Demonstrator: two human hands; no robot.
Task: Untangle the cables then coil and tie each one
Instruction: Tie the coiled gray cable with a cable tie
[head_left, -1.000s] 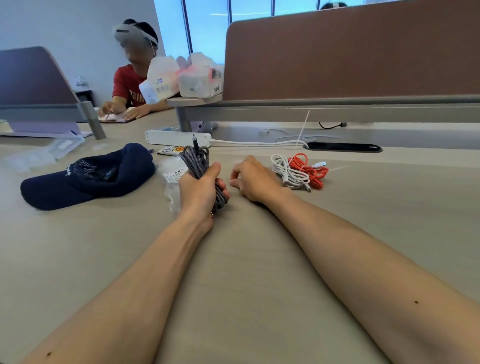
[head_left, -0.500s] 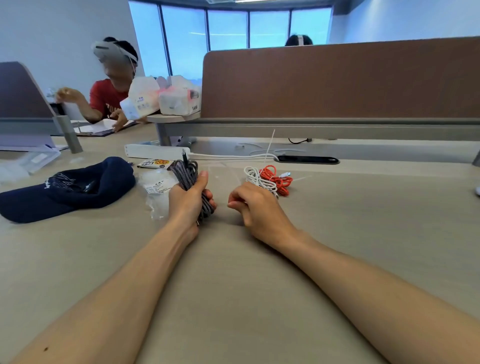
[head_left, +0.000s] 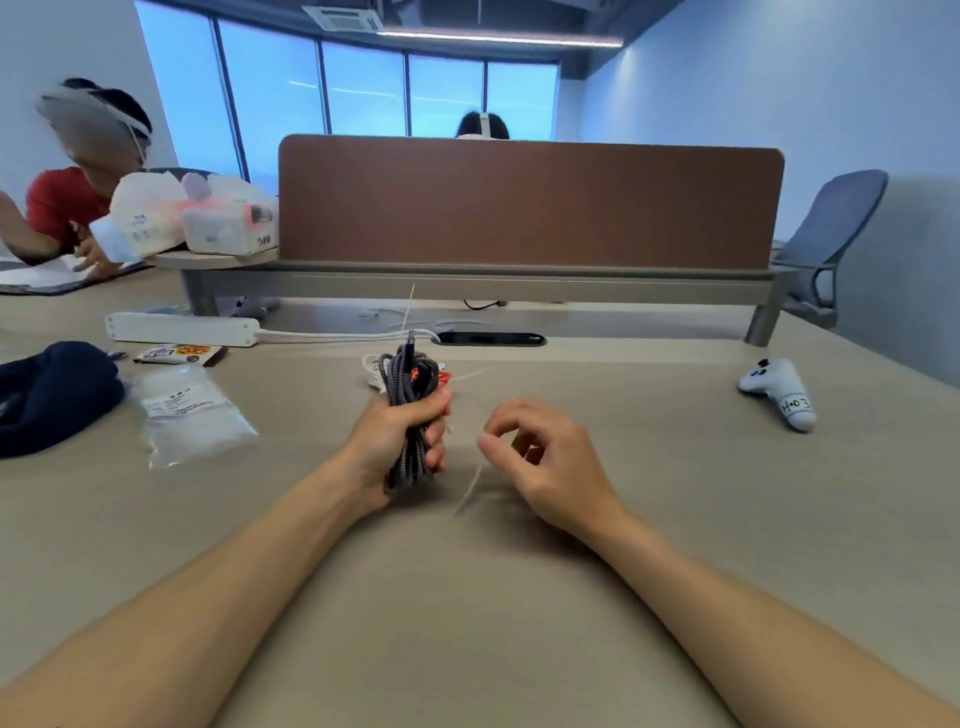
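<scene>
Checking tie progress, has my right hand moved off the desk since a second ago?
Yes. The right hand has lifted off the desk and pulled toward the person, away from the orange cable, fingers pinching a thin white tie.

Grey cable (head_left: 410, 405): braided cloth sheath, matt, rough weave; plug at top dark, smooth. Cable tie (head_left: 467, 491): thin translucent white plastic. Desk (head_left: 467, 597): beige laminate, faint wood grain, smooth, matt. Power strip (head_left: 182, 328): white plastic, smooth. Bag (head_left: 192, 415): clear plastic film, crinkled, paper label. Cap (head_left: 52, 395): navy cloth, matt. Controller (head_left: 776, 392): white plastic, slight gloss. Partition (head_left: 530, 202): brown, matt.
</scene>
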